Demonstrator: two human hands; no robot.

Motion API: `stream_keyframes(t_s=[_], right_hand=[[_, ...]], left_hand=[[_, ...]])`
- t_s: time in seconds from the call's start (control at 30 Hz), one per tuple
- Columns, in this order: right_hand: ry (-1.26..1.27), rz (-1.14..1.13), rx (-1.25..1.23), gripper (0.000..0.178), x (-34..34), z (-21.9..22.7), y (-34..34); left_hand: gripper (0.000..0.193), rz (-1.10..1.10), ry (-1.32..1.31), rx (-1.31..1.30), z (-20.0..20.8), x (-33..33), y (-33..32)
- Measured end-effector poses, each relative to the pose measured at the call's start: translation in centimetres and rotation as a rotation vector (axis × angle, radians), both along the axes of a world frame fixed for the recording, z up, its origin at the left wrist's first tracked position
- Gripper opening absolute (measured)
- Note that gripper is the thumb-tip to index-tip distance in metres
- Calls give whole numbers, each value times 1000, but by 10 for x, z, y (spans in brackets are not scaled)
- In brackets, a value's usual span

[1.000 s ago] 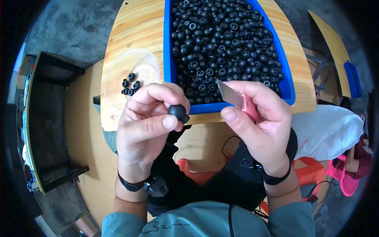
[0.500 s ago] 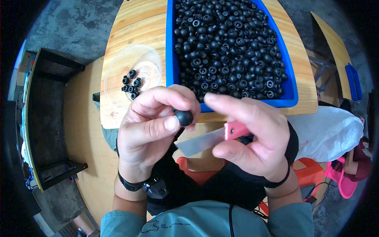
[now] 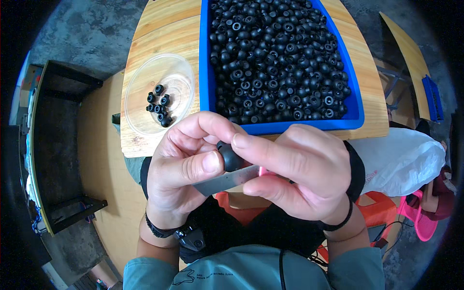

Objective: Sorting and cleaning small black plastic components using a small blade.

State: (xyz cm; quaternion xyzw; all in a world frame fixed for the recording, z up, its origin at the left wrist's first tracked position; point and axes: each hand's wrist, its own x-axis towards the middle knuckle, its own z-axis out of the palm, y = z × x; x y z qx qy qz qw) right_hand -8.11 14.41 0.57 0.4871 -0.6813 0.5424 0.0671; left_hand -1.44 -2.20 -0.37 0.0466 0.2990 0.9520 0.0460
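Note:
Between thumb and fingers, my left hand pinches a round black rubber part above the table's near edge. My right hand grips a small knife by its pink handle, which is mostly hidden in the fingers. The knife's flat metal blade lies just under the black part, touching or very near it. My right index fingertip rests at the top of that part. Behind my hands a blue tray is heaped with the same kind of black parts.
A clear round plastic dish with several black parts stands left of the tray on the wooden table. To the right are a white plastic bag, a pink stool and another person's arm. A dark shelf frame stands at the left.
My right hand has moved left with the knife, bringing the blade under the black part and the index fingertip onto it. The black part has turned slightly in my left fingers.

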Motion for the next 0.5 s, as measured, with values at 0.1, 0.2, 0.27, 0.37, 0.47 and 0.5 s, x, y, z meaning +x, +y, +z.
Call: stream_keyframes(t_s=[0.1,0.2,0.27,0.37,0.47,0.5], right_hand=[[5,8,-1,35,0,1,0],[9,4,15,34,0,2,0],[12,3,10,34,0,1,0],[15,-5,13,33,1,2,1],[12,-8,21,33,2,1,1],[13,-9,26,33,2,1,1]], left_hand=[[25,-17,-1,8,0,0,-1],[25,-24,0,22,0,1,-1],[25,-24,-6,29,0,1,-1],[25,-39,-1,50,-1,0,0],[24,-20,0,50,0,2,1],[24,-16,-8,45,1,2,1]])
